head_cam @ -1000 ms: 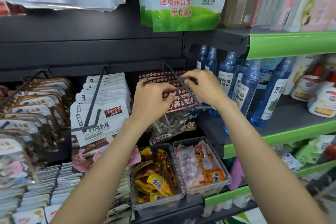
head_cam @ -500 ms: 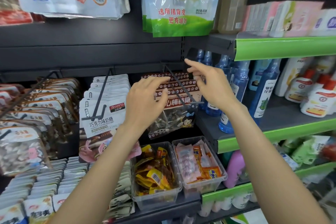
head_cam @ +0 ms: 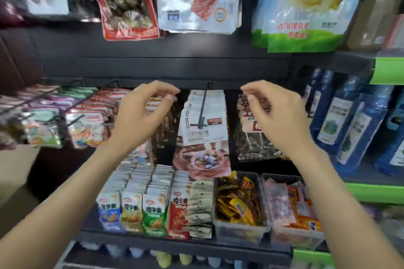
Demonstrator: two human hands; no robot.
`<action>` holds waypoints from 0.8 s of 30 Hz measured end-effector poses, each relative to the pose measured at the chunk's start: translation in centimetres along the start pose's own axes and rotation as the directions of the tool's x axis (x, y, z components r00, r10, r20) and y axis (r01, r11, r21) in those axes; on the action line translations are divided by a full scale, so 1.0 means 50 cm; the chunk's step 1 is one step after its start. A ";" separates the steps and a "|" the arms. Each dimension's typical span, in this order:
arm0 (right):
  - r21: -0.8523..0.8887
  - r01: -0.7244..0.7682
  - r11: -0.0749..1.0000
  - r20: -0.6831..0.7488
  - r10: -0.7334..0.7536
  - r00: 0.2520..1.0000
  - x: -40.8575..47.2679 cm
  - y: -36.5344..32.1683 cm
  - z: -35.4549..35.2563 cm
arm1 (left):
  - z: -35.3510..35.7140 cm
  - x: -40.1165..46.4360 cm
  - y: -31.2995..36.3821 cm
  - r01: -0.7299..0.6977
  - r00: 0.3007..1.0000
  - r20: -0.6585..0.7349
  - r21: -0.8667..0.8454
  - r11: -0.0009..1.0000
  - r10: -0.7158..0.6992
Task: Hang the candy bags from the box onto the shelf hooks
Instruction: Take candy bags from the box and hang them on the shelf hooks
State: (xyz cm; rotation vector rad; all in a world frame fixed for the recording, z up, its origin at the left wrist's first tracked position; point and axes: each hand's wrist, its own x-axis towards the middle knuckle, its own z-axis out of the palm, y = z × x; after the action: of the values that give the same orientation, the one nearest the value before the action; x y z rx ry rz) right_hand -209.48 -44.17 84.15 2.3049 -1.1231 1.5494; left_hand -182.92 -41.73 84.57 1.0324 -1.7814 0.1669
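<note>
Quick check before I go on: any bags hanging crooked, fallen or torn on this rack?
Nothing stands out. The white candy bags hang on their hook, the dark bags to their right hang in a row. Both hands, left and right, are raised and hold nothing. The picture is blurred, so small tears would not show.

Head view, close before shelf hooks (head_cam: 203, 107)

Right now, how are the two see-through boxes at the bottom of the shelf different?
The left clear box holds dark orange and yellow packets; the right clear box holds pale pink packets with some orange ones. The left box stands clear of the arms, while the right forearm crosses in front of the right box. They share a look: both are see-through plastic tubs, side by side on the same dark shelf, both full.
</note>
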 end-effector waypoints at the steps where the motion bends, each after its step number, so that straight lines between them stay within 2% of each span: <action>1: -0.001 -0.015 1.000 0.037 0.015 0.999 0.010 -0.002 0.020 | -0.013 0.014 -0.026 0.022 0.996 0.086 0.007 1.000 -0.022; 4: -0.008 -0.105 0.994 0.168 0.105 0.980 0.054 0.003 0.080 | -0.024 0.060 -0.103 0.047 0.957 0.282 0.065 0.997 -0.063; 9: -0.108 -0.181 0.977 0.276 0.205 0.939 0.131 0.037 0.167 | 0.033 0.144 -0.212 -0.067 0.882 0.470 0.213 0.975 -0.042; 13: -0.243 -0.245 0.939 0.346 0.319 0.882 0.189 0.089 0.234 | 0.098 0.215 -0.279 -0.192 0.821 0.571 0.243 0.951 0.020; 17: -0.412 -0.245 0.878 0.396 0.415 0.819 0.233 0.131 0.294 | 0.165 0.260 -0.336 -0.282 0.735 0.677 0.248 0.927 0.042; 21: -0.503 -0.240 0.830 0.487 0.501 0.715 0.238 0.154 0.332 | 0.211 0.264 -0.352 -0.356 0.664 0.742 0.207 0.911 0.091; 24: -0.526 -0.251 0.813 0.504 0.535 0.678 0.231 0.160 0.345 | 0.221 0.279 -0.361 -0.453 0.668 0.723 0.205 0.868 0.177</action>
State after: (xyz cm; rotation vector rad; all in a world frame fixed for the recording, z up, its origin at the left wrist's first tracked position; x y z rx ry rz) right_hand -199.78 -64.19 83.85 2.4016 -2.0129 0.4402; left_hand -179.38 -66.82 84.74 1.1117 -2.7095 0.3949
